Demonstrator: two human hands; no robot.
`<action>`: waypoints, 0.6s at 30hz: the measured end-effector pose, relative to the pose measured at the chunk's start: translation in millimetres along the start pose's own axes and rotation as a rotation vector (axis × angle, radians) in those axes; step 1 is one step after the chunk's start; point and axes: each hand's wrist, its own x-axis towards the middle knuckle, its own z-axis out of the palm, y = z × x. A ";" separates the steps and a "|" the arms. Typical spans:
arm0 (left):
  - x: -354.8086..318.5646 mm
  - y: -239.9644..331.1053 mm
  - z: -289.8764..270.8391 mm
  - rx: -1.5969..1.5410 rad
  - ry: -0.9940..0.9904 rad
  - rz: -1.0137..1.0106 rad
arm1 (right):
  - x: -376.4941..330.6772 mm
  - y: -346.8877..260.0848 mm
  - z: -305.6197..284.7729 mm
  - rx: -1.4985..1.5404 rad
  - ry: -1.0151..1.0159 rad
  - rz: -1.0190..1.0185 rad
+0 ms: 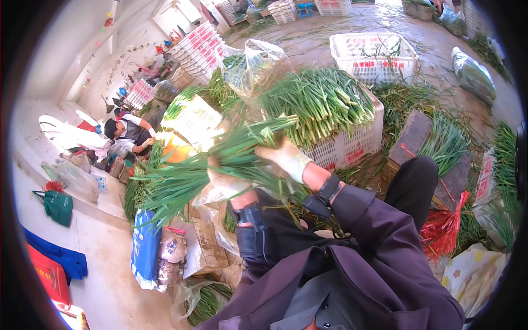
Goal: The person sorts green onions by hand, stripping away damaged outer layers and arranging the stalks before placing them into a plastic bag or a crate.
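Bunch of long green leaves (184,179), one: held aloft in front of the person's lap, its tips fanned loosely toward the left, some blades straying below.

Left hand (226,182), one: fingers curled around the bunch near its middle, taking its weight.

Right hand (285,158), one: partly closed, fingertips against the bunch nearer its right end; how firmly it grips cannot be told.

Filled crate (363,144), one: white, slatted, just beyond the right hand, heaped with stalks (322,104), pale ends mostly facing the person.

Red strands (446,234), one cluster: right of the knee, apart from both hands.

Handling notes, by judgement: the left hand should stay snug but not crushing, since such leaves likely bruise and crease. The right hand would best work from the stem end, combing stray blades in line. Keep the bunch low over the lap, so slipped stalks fall close.
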 end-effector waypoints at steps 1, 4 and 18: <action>-8.9 -10.6 6.5 -0.074 0.007 -0.066 | 9.1 9.8 -2.7 0.002 0.013 -0.002; -27.4 -12.5 9.3 -0.065 0.046 -0.131 | 14.1 15.3 0.4 0.060 0.171 -0.102; 25.2 50.1 -50.7 -0.028 0.028 0.049 | -22.2 29.5 -50.7 -0.344 0.158 -0.530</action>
